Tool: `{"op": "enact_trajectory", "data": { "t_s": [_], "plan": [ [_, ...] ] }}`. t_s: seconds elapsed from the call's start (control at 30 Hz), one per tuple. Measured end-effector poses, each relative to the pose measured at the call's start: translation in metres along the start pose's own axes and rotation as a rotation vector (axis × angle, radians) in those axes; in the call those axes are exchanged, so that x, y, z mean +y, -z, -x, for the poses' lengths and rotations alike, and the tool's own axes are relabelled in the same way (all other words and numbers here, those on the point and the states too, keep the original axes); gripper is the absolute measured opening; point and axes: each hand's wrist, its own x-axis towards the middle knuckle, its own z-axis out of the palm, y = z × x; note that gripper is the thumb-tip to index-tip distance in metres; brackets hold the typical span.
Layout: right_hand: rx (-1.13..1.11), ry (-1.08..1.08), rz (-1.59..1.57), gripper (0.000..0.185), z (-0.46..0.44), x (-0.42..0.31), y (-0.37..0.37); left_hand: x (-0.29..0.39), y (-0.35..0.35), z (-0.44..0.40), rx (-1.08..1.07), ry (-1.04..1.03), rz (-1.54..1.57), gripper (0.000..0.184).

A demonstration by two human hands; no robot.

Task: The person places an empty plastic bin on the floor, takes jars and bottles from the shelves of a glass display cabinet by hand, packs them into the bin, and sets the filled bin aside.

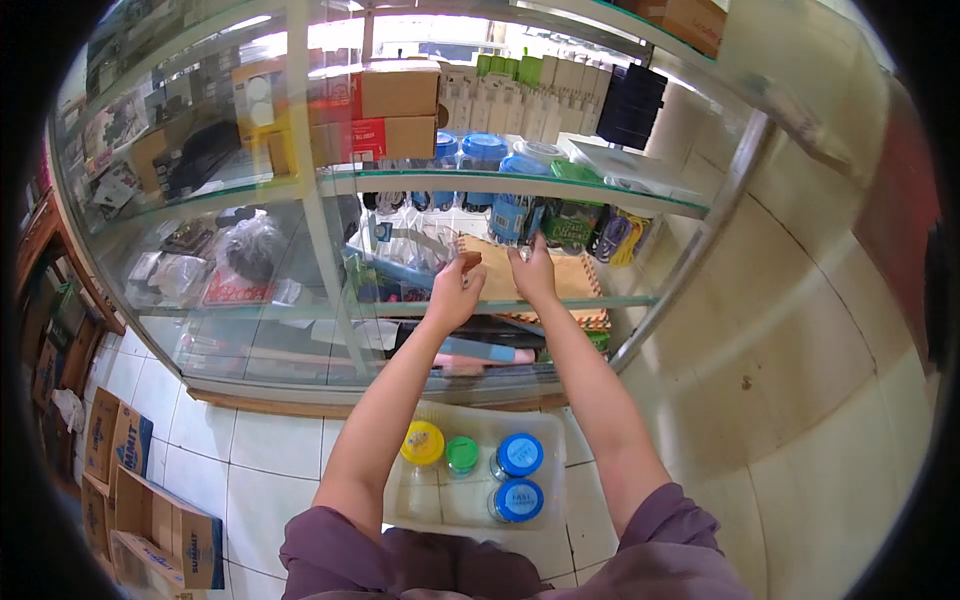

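Sleeves (668, 525), blue jar (510, 215) beside right fingers (541, 250)

1. The jar (512, 218) is see-through, with a broad blue label wrapped around its side. Pale printing shows on the label, too small to read.
2. Its blue lid appears to be on, partly seen through glass.
3. The jar leans a little, lid end up. Its lower end meets the back part of the envelope (572, 278) in the view; whether it touches cannot be told.
4. The envelope is plain brown paper, with a border of slanting dark and light stripes along its edges.
5. It lies flat inside the cabinet, below and in front of the jar, its middle partly covered.
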Motion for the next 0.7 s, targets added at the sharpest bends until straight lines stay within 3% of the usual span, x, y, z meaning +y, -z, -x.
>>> {"op": "enact_trajectory", "data": {
  "t_s": [0.07, 0.1, 0.17, 0.23, 0.3, 0.37, 0.43, 0.57, 0.63, 0.7],
  "plan": [
    [0.1, 0.029, 0.022, 0.077, -0.011, 0.009, -0.019, -0.033, -0.017, -0.028, -0.04, 0.116, 0.165, 0.047],
    [0.205, 0.06, 0.045, 0.082, -0.015, 0.014, -0.029, -0.031, -0.018, -0.04, -0.047, 0.127, 0.159, 0.047],
    [0.219, 0.013, 0.112, 0.083, -0.007, -0.001, -0.034, -0.015, -0.021, -0.061, -0.124, 0.344, 0.092, 0.058],
    [0.233, -0.035, 0.184, 0.084, -0.004, -0.014, -0.027, -0.032, -0.034, -0.085, -0.076, 0.288, 0.09, 0.063],
    [-0.002, -0.205, -0.33, 0.087, -0.003, -0.02, -0.017, -0.047, -0.045, -0.096, -0.025, 0.231, 0.099, 0.068],
    [-0.013, -0.208, -0.264, 0.089, -0.006, -0.02, -0.017, -0.054, -0.045, -0.101, -0.004, 0.339, 0.053, 0.075],
    [0.111, -0.145, 0.109, 0.094, -0.013, -0.02, -0.026, -0.061, -0.045, -0.101, -0.016, 0.257, 0.063, 0.081],
    [-0.076, -0.155, -0.022, 0.101, -0.011, -0.019, -0.024, -0.065, -0.037, -0.1, -0.126, 0.293, 0.042, 0.09],
    [-0.064, -0.17, -0.063, 0.097, -0.006, -0.017, -0.019, -0.061, -0.03, -0.097, -0.141, 0.282, 0.211, 0.093],
    [-0.09, -0.189, -0.054, 0.093, -0.002, -0.02, -0.013, -0.054, -0.022, -0.084, -0.166, 0.261, 0.172, 0.092]
  ]
}}
